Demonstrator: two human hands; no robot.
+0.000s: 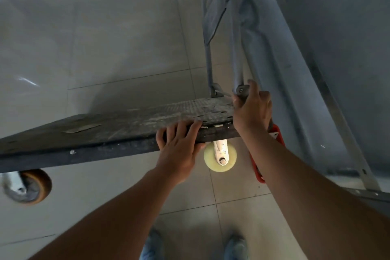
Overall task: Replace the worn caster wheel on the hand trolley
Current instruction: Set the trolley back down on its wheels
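The hand trolley's dark, scuffed platform [118, 126] is lifted and tilted, its near edge facing me. My left hand [179, 150] grips that near edge, fingers curled over the top. My right hand [252, 110] grips the platform's right corner at the base of the grey handle tube [236, 48]. A pale yellow caster wheel [230, 155] in a white bracket with a bolt hangs under the platform between my hands. A brown, worn-looking caster wheel [35, 186] in a metal fork sits under the platform's left end.
A red object [275, 133] shows behind my right forearm. Grey metal frame bars [337, 112] run diagonally on the right. The floor is pale tile [105, 38]. My two shoes [236, 247] stand at the bottom of the view.
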